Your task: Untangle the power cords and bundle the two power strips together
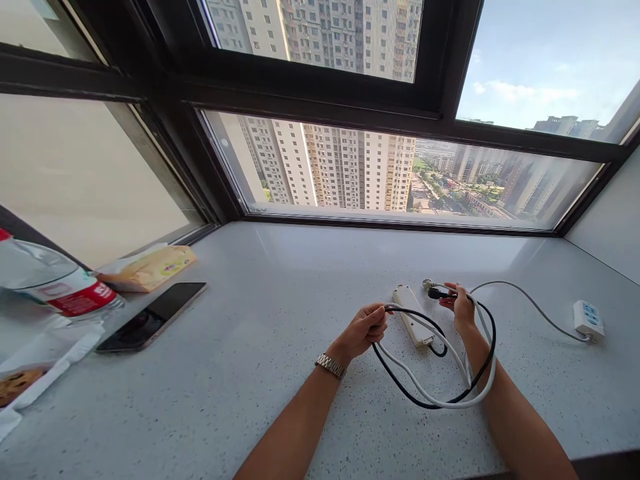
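My left hand (367, 328) is closed round a loop of black and white cable (440, 393) that hangs in a coil over the sill. My right hand (461, 305) pinches a black plug (436, 293) at the cable's end, with a white plug just behind it. A white power strip (411, 315) lies flat on the speckled sill (280, 347) between the two hands. A grey cord (530, 301) runs right from the hands to a small white socket block (588, 319).
At the left lie a dark phone (153, 315), a tissue pack (147, 268), a plastic water bottle (55, 280) on its side and a snack wrapper (30, 373). Black-framed windows (350, 113) close off the back; a wall rises at the right.
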The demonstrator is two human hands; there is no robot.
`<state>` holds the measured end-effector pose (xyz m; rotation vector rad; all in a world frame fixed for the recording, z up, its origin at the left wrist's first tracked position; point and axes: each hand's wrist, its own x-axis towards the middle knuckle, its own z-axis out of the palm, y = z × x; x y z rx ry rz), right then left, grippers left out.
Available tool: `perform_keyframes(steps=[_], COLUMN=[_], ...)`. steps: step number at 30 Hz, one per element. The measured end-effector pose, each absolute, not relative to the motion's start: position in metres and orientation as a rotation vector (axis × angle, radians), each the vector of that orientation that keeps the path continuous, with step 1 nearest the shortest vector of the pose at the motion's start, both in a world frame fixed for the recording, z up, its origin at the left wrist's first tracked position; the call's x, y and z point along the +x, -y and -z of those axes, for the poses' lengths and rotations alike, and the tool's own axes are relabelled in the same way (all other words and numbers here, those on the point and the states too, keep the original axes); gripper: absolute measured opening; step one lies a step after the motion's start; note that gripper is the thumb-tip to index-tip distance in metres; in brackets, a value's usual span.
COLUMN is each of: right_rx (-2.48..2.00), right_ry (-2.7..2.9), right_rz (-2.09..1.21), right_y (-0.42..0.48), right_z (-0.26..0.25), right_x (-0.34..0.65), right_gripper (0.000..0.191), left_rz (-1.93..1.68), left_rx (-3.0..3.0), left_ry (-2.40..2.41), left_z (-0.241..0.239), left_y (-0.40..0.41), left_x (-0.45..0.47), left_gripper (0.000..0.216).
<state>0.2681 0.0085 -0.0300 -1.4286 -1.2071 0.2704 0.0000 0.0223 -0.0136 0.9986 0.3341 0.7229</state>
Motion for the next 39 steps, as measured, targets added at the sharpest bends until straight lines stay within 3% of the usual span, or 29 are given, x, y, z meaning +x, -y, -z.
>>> perform_keyframes(steps=[6,11,20,34,39], right_rx=[-1.020,-1.066,-0.912,-0.529,-0.482], right_ry=[0.790,0.986,1.186,0.724,0.652], right_rz=[-0.765,-1.063,-1.346,-1.662,-1.638], right_y=[0.021,0.039,0.051,0.062,0.067], right_z=[0.010,0.009,-0.001,-0.002,-0.018], right_x=[0.242,0.226,0.214,0.174,0.159], right_gripper=[0.046,0.044,0.048,0.037,0.030], left_rz=[-0.870,-1.038,-1.319,-1.064,-1.124], left_rx=[1.095,1.106,1.052,1.104,1.076], left_ry=[-0.422,-0.513,-0.644,-0.675,-0.703], left_z=[0.009,0.003,0.003,0.016,0.025], left_y=[-0.020,-0.021,-0.029,-0.021,-0.012], left_x=[0.008,0.005,0.002,0.029,0.040], left_gripper=[0.043,0.046,0.051,0.063,0.053])
